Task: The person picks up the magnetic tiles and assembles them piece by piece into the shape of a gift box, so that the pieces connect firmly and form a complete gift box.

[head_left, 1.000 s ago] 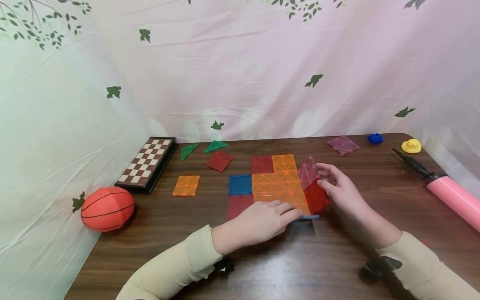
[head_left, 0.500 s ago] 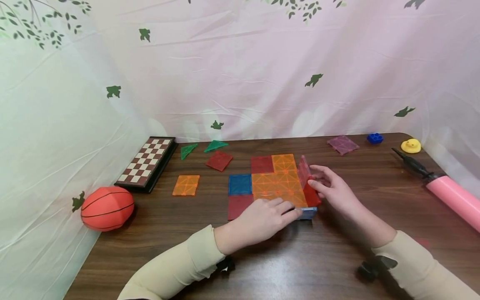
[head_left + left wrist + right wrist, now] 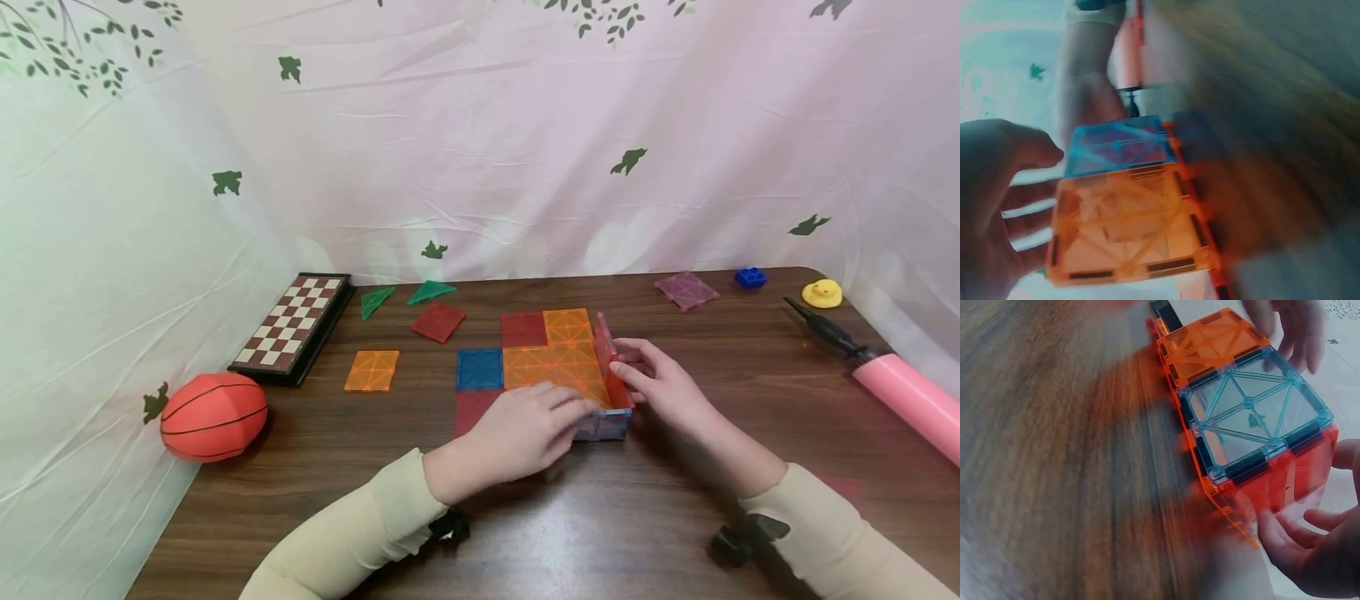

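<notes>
Orange magnetic tiles (image 3: 553,365) lie flat, joined with blue and red ones. Along their front edge a see-through blue magnetic tile (image 3: 1247,403) stands upright beside an orange upright tile (image 3: 1125,225). My left hand (image 3: 521,429) reaches over these, fingers loosely extended; in the left wrist view its thumb and fingers come right at the tile edges. On the right side a red magnetic tile (image 3: 1285,475) stands upright, meeting the blue one at a corner, with a purple tile (image 3: 603,337) behind it. My right hand (image 3: 663,383) grips the red tile, thumb at its upper edge, curled fingers against its outer face.
Loose tiles lie behind and left: orange (image 3: 372,371), red (image 3: 438,322), green triangles (image 3: 431,292); a purple one (image 3: 686,290) at back right. A chessboard (image 3: 292,323) and ball (image 3: 215,417) stand left; a blue brick (image 3: 750,277), rubber duck (image 3: 822,292) and pink pump (image 3: 911,400) right.
The front blue tile has swung from nearly flat to upright. The red and purple tiles have tipped inward to upright as my right hand moved left. My left hand has shifted slightly.
</notes>
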Motion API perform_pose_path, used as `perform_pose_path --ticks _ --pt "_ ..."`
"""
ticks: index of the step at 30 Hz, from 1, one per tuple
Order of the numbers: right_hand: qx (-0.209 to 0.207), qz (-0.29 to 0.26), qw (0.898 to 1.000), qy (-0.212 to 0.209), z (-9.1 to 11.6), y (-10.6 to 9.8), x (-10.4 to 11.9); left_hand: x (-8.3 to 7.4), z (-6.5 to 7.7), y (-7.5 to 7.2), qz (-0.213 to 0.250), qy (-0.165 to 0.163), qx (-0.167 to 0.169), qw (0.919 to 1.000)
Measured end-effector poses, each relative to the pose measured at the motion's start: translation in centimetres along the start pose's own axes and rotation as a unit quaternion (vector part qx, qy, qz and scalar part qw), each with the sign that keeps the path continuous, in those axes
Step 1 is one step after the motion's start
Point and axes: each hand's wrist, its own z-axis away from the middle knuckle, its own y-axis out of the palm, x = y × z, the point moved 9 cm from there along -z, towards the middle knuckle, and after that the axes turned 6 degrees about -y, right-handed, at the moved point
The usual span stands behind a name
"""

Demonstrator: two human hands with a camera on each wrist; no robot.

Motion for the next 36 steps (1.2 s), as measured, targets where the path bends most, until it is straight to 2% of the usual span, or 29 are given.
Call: perform_pose_path --ticks 2,3,4,5,7,9,11,13,15,17,19,20,24,28,31,36 --pt "0.009 0.001 1.000 0.008 0.0 0.2 -0.2 1.9 0.5 -0.7 0.086 -0.068 0.002 0.9940" --pt "0.014 -0.004 1.000 0.012 0.0 0.3 -0.3 3.1 0.9 -1.0 0.130 -0.105 -0.002 0.9859" --pt "0.019 -0.009 1.000 0.017 0.0 0.3 -0.5 4.4 1.5 -1.3 0.169 -0.145 -0.007 0.9749" --pt "0.024 -0.018 0.999 0.023 0.0 0.4 -0.6 5.7 2.2 -1.5 0.210 -0.185 -0.015 0.9599" --pt "0.035 -0.040 0.998 0.032 0.1 0.6 -0.8 8.3 4.1 -1.6 0.274 -0.266 -0.028 0.9239" --pt "0.043 -0.064 0.996 0.040 0.2 0.8 -0.9 10.6 6.1 -1.2 0.318 -0.340 -0.039 0.8841" --pt "0.049 -0.080 0.995 0.046 0.3 0.9 -1.0 12.5 8.1 -0.4 0.361 -0.406 -0.041 0.8383" --pt "0.052 -0.088 0.994 0.048 0.4 0.9 -1.0 13.7 9.7 0.7 0.409 -0.452 -0.038 0.7922" --pt "0.054 -0.091 0.993 0.049 0.4 1.0 -1.0 14.4 10.7 1.7 0.465 -0.479 -0.035 0.7434" --pt "0.056 -0.090 0.993 0.049 0.4 1.0 -1.0 14.6 11.2 2.5 0.522 -0.490 -0.036 0.6972" --pt "0.056 -0.089 0.993 0.048 0.4 1.0 -1.0 14.5 11.3 3.0 0.565 -0.489 -0.035 0.6640" --pt "0.056 -0.088 0.993 0.048 0.3 1.0 -0.9 14.3 11.2 3.2 0.580 -0.486 -0.036 0.6526" --pt "0.057 -0.090 0.993 0.047 0.4 1.0 -1.0 13.9 10.9 3.4 0.615 -0.482 -0.043 0.6229" --pt "0.057 -0.092 0.993 0.047 0.3 1.1 -1.0 14.2 11.0 3.2 0.622 -0.488 -0.070 0.6086" --pt "0.057 -0.090 0.993 0.048 0.3 1.1 -1.1 14.4 11.0 3.0 0.621 -0.487 -0.085 0.6082" --pt "0.056 -0.086 0.994 0.050 0.3 1.2 -1.1 14.6 10.6 2.4 0.617 -0.471 -0.098 0.6232"
